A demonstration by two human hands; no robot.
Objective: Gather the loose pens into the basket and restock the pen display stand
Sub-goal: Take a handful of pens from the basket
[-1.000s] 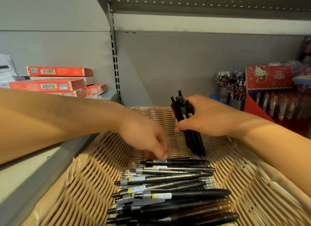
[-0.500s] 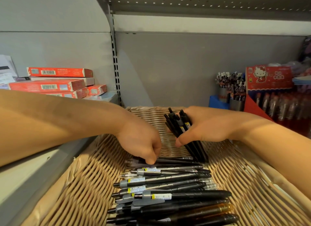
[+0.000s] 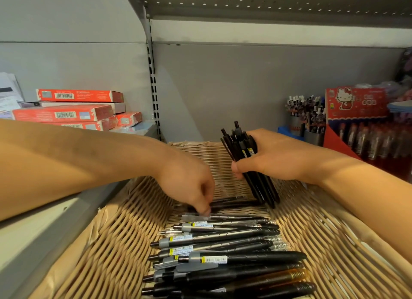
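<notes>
Our left hand [image 3: 189, 182] reaches into the wicker basket [image 3: 107, 243], fingertips pinching a black pen [image 3: 231, 203] at the far end of the loose pens [image 3: 223, 254]. Just right of it, our right hand [image 3: 267, 158] grips an upright bundle of black pens [image 3: 245, 151], tips touching the basket floor.

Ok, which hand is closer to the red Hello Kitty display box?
Right. The right hand, gripping a bundle of black pens, is the nearer one to the Hello Kitty box; the left hand reaches into the wicker basket, farther away.
</notes>
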